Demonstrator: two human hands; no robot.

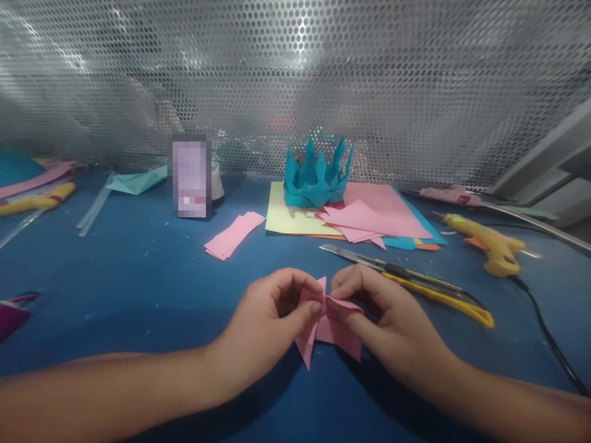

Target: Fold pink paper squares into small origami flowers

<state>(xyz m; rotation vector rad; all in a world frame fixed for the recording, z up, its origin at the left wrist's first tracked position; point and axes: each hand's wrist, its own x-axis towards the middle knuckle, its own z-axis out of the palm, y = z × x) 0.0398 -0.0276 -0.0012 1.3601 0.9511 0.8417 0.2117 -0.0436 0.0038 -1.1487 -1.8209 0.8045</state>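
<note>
Between my two hands is a folded pink paper piece, with pointed flaps hanging down and one tip sticking up. My left hand pinches its left side between thumb and fingers. On the other side, the thumb and fingers of my right hand are closed on a folded flap. Fingers cover part of the folds in the middle. Just beyond my right hand lie a utility knife with its blade out and a pair of yellow-handled scissors. A small stack of pink paper strips rests further left.
A blue paper crown stands on coloured paper sheets at the back. On the right lies a yellow glue gun with a black cord. A blurred phone stands upright before the perforated metal panel.
</note>
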